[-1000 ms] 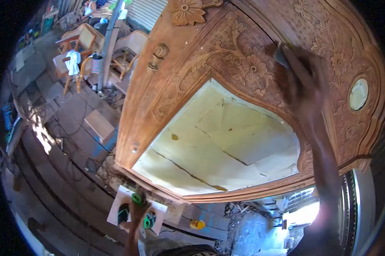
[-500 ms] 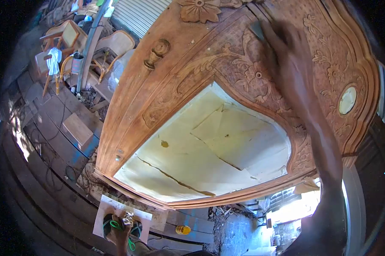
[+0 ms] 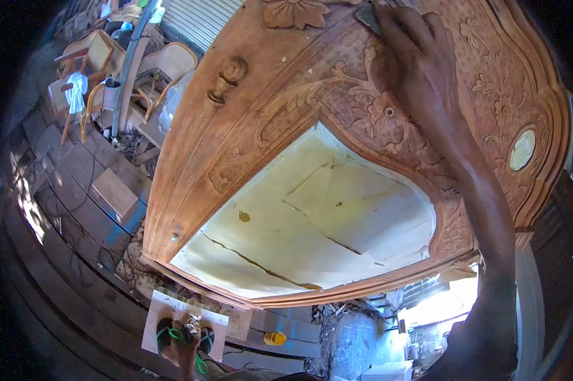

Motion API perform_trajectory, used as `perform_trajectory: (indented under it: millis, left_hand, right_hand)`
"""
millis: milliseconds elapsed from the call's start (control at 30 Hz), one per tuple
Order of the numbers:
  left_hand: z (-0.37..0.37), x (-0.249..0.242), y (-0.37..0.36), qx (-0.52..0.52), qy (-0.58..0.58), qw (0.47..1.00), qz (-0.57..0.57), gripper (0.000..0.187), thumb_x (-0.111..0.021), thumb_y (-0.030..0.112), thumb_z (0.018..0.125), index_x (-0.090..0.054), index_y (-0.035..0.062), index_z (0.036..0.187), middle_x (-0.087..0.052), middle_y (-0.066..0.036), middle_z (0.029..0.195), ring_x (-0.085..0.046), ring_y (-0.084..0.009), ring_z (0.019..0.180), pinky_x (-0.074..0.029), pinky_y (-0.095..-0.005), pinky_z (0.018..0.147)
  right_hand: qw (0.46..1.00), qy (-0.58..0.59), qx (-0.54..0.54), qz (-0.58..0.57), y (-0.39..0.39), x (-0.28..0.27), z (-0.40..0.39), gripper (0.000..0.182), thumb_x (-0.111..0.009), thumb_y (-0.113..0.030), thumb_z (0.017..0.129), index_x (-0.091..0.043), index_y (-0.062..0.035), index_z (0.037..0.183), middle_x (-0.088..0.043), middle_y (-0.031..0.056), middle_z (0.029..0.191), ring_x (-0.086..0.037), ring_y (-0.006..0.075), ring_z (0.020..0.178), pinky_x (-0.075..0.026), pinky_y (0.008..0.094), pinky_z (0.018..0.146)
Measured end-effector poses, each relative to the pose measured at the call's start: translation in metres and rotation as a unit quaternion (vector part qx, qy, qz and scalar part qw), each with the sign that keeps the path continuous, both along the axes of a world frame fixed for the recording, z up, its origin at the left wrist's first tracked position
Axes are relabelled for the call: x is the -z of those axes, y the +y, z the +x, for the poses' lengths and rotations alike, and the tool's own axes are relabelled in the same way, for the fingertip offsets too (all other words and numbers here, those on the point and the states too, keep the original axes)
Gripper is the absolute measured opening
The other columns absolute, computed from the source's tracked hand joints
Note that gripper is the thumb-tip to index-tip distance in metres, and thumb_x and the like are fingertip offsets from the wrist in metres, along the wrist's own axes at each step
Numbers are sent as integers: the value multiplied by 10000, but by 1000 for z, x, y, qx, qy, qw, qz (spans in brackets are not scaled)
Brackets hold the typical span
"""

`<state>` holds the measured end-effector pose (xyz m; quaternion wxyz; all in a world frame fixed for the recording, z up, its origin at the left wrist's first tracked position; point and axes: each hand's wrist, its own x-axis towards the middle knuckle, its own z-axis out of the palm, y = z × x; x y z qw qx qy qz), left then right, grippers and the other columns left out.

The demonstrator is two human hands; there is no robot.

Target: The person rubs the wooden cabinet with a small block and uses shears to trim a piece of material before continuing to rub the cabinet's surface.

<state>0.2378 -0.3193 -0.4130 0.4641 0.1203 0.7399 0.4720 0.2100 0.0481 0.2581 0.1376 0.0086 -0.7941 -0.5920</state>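
My right hand (image 3: 420,73) lies on the carved wooden panel (image 3: 191,152) near its top edge. Its fingers press a dark, flat piece that looks like folded sandpaper (image 3: 370,19) against the wood beside a carved flower (image 3: 294,13). Carved leaves and blossoms run below the hand, and a pale, cracked inset (image 3: 318,216) fills the panel's middle. Low in the view, my left hand (image 3: 183,349) is small and closed above a white board (image 3: 220,324), between dark sandals. A crumpled, shiny bit (image 3: 193,324) shows at its fingers, and a green cord (image 3: 201,364) hangs beside it.
Wooden chairs (image 3: 166,60), one with a white cloth (image 3: 77,92), stand at the upper left. A wooden block (image 3: 115,192) rests on the plank floor. A yellow container (image 3: 274,338) lies near the white board. A turned knob (image 3: 228,79) sticks up from the panel.
My right hand has slid up and slightly left along the carving, taking the dark sandpaper-like piece toward the top edge. My left hand has shifted slightly; the view has tilted a little.
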Motion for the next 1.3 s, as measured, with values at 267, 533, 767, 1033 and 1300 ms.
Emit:
perform_trajectory:
  millis: [267,533,767,1033,1300]
  left_hand:
    - [-12,-6,5,-52,-107,990,73,835,-824,152,587,-469,8,1329,-621,-120,1132,-615,-259,965,-498,-376,869]
    - [-12,2,-1,-11,-9,1000,-20,873,-804,174,620,-413,-6,1380,-556,-141,1272,-572,-269,1101,-468,-373,937]
    - [-12,-13,-6,-101,-84,990,53,724,-814,160,590,-537,20,1244,-666,-116,1054,-634,-292,878,-518,-411,809]
    - [-8,-4,-10,-58,-15,998,-8,656,-813,167,559,-552,3,1137,-665,-152,969,-621,-342,872,-504,-433,832]
    - [-9,20,-20,-21,-21,1000,-4,902,-803,137,631,-378,-4,1415,-553,-179,1214,-560,-272,1024,-467,-444,935]
  right_hand:
    - [999,37,16,-27,-7,7,6,500,-673,-39,720,-625,-50,1218,-590,100,1186,-523,337,1056,-445,438,904]
    - [998,65,6,-13,-5,11,2,511,-693,-14,709,-641,-50,1216,-603,109,1126,-537,323,989,-444,421,853]
    - [997,71,-17,-34,-11,15,0,516,-652,40,710,-633,-38,1220,-600,138,1105,-550,331,993,-454,422,879]
    - [994,100,-6,-41,-19,24,7,462,-634,49,741,-649,-28,1197,-608,149,1080,-565,329,977,-458,419,893]
    - [994,102,35,-29,-14,19,17,469,-700,-48,686,-653,-49,1153,-604,126,1139,-537,352,1024,-445,450,885]
